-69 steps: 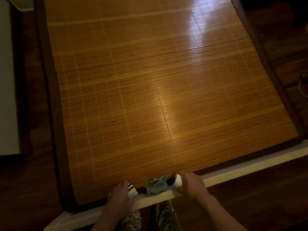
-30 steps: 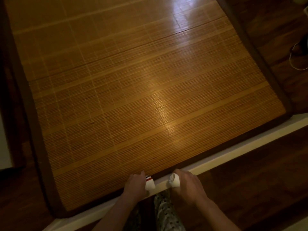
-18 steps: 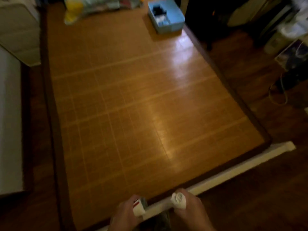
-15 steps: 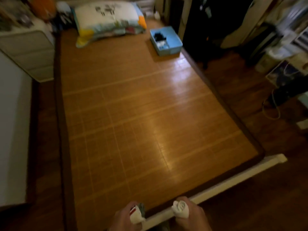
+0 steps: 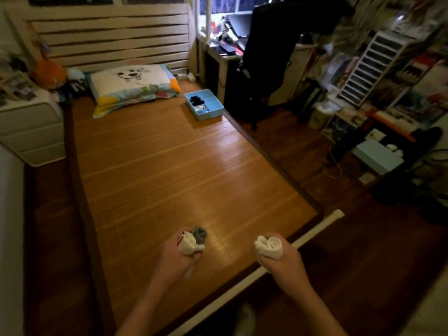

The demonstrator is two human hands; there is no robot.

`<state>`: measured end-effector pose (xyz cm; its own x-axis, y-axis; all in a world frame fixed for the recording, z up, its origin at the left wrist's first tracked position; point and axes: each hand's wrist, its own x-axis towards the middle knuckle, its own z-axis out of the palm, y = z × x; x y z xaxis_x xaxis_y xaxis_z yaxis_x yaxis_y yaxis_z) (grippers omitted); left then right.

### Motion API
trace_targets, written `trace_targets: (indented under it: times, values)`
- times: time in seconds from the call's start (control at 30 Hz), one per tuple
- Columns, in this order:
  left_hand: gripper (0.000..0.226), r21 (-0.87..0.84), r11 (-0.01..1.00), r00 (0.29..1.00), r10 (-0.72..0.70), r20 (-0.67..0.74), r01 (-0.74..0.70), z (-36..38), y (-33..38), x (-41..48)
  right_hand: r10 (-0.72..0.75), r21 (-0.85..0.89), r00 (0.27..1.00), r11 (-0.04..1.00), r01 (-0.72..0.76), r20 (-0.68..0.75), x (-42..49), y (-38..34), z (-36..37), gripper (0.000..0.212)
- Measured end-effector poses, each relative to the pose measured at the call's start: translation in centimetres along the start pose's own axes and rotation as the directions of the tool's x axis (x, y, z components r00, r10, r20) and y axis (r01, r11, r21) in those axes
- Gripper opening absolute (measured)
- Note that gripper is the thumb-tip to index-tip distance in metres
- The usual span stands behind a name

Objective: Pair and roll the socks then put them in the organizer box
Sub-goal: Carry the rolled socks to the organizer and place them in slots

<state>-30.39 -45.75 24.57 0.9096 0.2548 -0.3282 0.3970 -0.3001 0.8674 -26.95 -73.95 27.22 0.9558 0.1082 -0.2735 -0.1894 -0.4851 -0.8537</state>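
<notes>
My left hand (image 5: 175, 260) grips two sock rolls at once: a white roll with red stripes (image 5: 187, 243) and a grey roll (image 5: 199, 234) beside it. My right hand (image 5: 281, 264) grips a plain white sock roll (image 5: 269, 247). Both hands hover above the near end of the bamboo mat (image 5: 184, 170) that covers the bed. The blue organizer box (image 5: 210, 109) sits far off at the mat's far right corner, with dark and light rolled socks in its compartments.
A pillow (image 5: 132, 83) lies at the head of the bed below a slatted headboard (image 5: 109, 35). A white bed rail (image 5: 312, 232) runs along the foot. A dark chair (image 5: 266, 54), shelves and clutter fill the floor to the right; a white cabinet (image 5: 29, 132) stands on the left.
The grey sock roll went from the bed's edge into my left hand. Both hands lifted with their rolls, and my view rose from the mat to the whole bed and the box.
</notes>
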Motion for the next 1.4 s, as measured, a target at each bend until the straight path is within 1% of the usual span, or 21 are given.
trace_targets:
  times: [0.1,0.27,0.4,0.53,0.63,0.7,0.8,0.87,0.93,1.03,1.13,1.23,1.33,1.4]
  values:
    - [0.050,0.022,0.996,0.996,0.082,0.035,-0.083,1.9,3.5,0.3,-0.039,0.047,0.994,0.998,0.044,-0.099,-1.0,-0.2,-3.2,0.035]
    - [0.047,0.011,0.985,0.977,0.167,0.135,-0.170,8.7,9.3,1.4,-0.010,0.117,0.968,0.992,0.041,-0.252,-1.9,1.9,-10.4,0.034]
    - [0.042,0.033,0.961,0.935,0.260,0.242,-0.276,17.0,14.1,2.5,0.009,0.155,0.918,0.986,0.057,-0.395,-2.7,6.0,-17.9,0.035]
    - [0.044,0.070,0.932,0.890,0.315,0.330,-0.356,26.6,18.3,3.5,0.056,0.178,0.852,0.983,0.044,-0.520,-3.7,11.1,-25.9,0.034]
    - [0.048,0.054,0.907,0.837,0.361,0.410,-0.418,33.0,21.8,4.0,0.122,0.221,0.800,0.975,0.014,-0.588,-4.6,14.6,-31.6,0.035]
    - [0.053,0.035,0.884,0.791,0.400,0.463,-0.467,36.9,24.2,4.1,0.157,0.245,0.769,0.969,0.000,-0.620,-5.0,16.5,-35.1,0.036]
    - [0.047,0.002,0.859,0.726,0.431,0.536,-0.512,42.5,27.7,4.6,0.212,0.287,0.706,0.958,-0.014,-0.675,-5.2,19.0,-40.1,0.035]
    - [0.045,-0.016,0.846,0.688,0.445,0.573,-0.533,46.4,29.7,5.4,0.250,0.320,0.666,0.947,-0.018,-0.703,-4.7,20.7,-43.1,0.038]
    - [0.045,-0.029,0.836,0.658,0.453,0.602,-0.548,50.3,31.6,6.8,0.272,0.332,0.632,0.943,-0.026,-0.725,-3.4,22.2,-46.2,0.042]
    - [0.046,-0.032,0.821,0.618,0.455,0.641,-0.571,56.6,34.4,10.5,0.306,0.343,0.596,0.938,-0.055,-0.742,0.1,24.7,-50.9,0.037]
    - [0.046,-0.051,0.815,0.603,0.467,0.647,-0.577,62.7,37.2,14.9,0.335,0.354,0.556,0.932,-0.077,-0.761,4.6,26.7,-55.6,0.037]
    - [0.046,-0.046,0.808,0.589,0.465,0.661,-0.587,67.9,41.0,19.4,0.352,0.371,0.540,0.925,-0.079,-0.764,9.5,27.7,-60.8,0.041]
    - [0.049,-0.029,0.798,0.575,0.459,0.677,-0.602,72.3,45.0,23.1,0.365,0.393,0.541,0.917,-0.069,-0.757,14.3,27.8,-65.8,0.052]
    - [0.051,-0.032,0.802,0.571,0.452,0.685,-0.596,75.2,47.8,25.7,0.362,0.389,0.556,0.918,-0.075,-0.748,17.5,28.0,-69.5,0.049]
